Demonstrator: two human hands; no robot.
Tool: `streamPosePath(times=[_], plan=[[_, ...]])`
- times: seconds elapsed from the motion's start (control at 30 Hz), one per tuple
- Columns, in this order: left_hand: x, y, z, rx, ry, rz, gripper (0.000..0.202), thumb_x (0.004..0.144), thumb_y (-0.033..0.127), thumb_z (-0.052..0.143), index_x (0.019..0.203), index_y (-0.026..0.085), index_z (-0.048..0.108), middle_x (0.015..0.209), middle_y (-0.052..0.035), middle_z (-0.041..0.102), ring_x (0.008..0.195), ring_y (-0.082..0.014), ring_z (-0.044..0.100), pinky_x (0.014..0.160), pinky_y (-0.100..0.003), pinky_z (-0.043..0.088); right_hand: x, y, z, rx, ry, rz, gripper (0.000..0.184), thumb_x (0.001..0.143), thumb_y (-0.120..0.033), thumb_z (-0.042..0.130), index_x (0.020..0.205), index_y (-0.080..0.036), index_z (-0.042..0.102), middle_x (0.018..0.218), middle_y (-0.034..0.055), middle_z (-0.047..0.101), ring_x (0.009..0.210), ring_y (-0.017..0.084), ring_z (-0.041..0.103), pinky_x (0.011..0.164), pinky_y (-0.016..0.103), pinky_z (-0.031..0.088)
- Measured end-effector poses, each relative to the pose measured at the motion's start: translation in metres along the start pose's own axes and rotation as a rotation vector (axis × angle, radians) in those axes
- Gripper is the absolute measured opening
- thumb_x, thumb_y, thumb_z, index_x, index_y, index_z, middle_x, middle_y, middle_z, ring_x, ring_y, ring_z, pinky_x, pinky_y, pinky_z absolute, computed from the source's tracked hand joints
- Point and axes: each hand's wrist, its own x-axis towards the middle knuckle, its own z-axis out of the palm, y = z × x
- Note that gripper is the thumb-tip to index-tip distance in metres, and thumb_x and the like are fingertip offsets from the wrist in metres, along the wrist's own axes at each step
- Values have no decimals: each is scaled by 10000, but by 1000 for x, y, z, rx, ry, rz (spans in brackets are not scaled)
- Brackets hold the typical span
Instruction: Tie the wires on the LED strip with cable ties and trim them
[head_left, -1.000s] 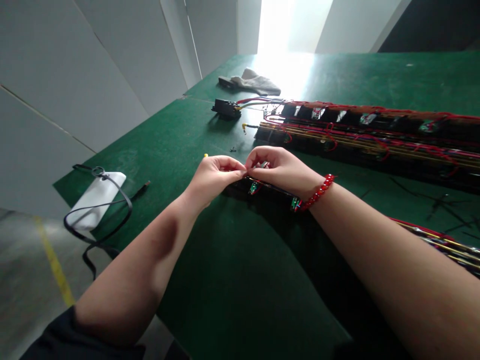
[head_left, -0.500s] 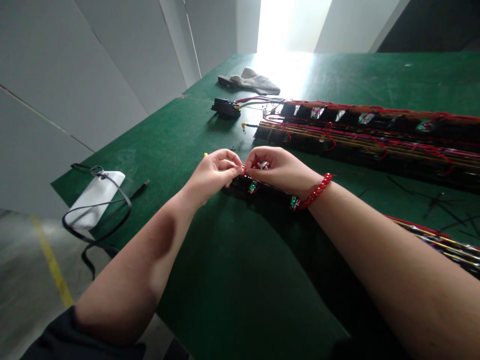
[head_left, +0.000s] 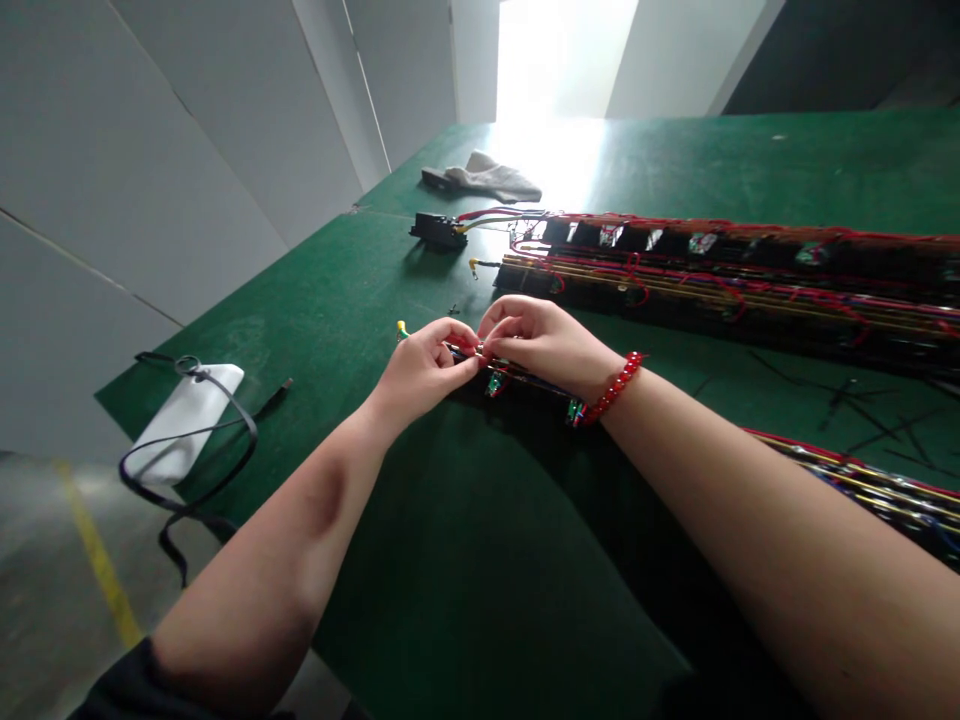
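My left hand (head_left: 424,365) and my right hand (head_left: 536,338) meet fingertip to fingertip over the end of a long black wired strip (head_left: 525,385) lying on the green table (head_left: 450,560). Both hands are closed in a pinch. My left fingers pinch a thin wire with a yellow tip (head_left: 402,328) that sticks out to the left. My right fingers pinch a small part at the strip's end, too small to name. A red bead bracelet (head_left: 611,388) sits on my right wrist.
More long strips with red and yellow wires (head_left: 720,275) lie behind my hands and another (head_left: 862,480) at the right. A black connector block (head_left: 436,230) and a grey cloth (head_left: 484,177) lie farther back. A white power bank with black cable (head_left: 184,425) rests near the table's left edge.
My view has shifted a little, and both hands have kept together at the strip's end. My left fingers have turned so the yellow-tipped wire shows more plainly.
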Motion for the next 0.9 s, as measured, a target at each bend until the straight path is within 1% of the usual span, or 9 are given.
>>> streamPosePath(times=[0.07,0.13,0.2,0.3,0.4,0.6,0.73,0.83,0.9], plan=[[-2,4,0,134,35,37,153,807,276,722,929,183,711,592,67,552,480,-48,390,493,-206,266,0,1,0,13,19,-1,133,701,-118,653,785,-197,589,673,-5,661,633,129,587,564,244,384],[-2,6,0,234,95,96,138,805,227,703,931,189,745,701,36,656,506,-51,416,529,-210,320,1,3,-1,39,35,-20,154,687,-132,659,760,-207,547,660,-16,647,624,127,587,565,247,381],[-3,7,1,305,151,149,136,810,198,688,921,196,766,812,9,723,535,-56,451,570,-215,368,2,4,-1,70,37,-37,190,679,-156,676,755,-215,512,661,-23,644,623,127,594,568,249,382],[-4,6,1,390,191,189,125,844,221,680,919,209,779,852,-11,755,582,-78,521,639,-229,416,4,6,-2,101,17,-29,242,671,-194,705,769,-224,486,660,-27,650,628,134,614,570,250,392],[-5,5,0,456,205,185,120,870,270,688,929,219,779,869,-17,771,601,-94,551,673,-245,424,5,7,-2,117,12,-21,276,661,-206,724,780,-226,475,670,-26,667,652,145,640,582,252,416],[-5,6,-1,447,192,147,122,872,310,700,922,227,774,882,-7,774,594,-91,552,663,-242,419,3,5,-1,157,32,-48,239,651,-171,700,742,-217,483,704,-7,686,750,161,688,646,254,462],[-6,10,0,450,202,165,88,854,272,685,853,206,742,796,7,729,577,-83,512,638,-235,390,2,4,-1,138,42,-63,176,667,-172,667,739,-215,512,681,-17,652,717,150,660,653,266,457],[-6,10,-1,408,194,174,78,838,256,674,817,197,721,724,23,677,550,-74,453,615,-235,357,2,3,-1,6,49,-91,137,687,-212,679,750,-207,557,706,-13,638,693,137,594,644,272,433],[-5,7,-2,320,157,128,112,841,294,676,833,191,719,666,36,627,535,-74,422,592,-234,332,1,2,-1,-159,45,-132,101,706,-241,698,764,-188,634,730,-5,634,707,133,550,660,278,419]])
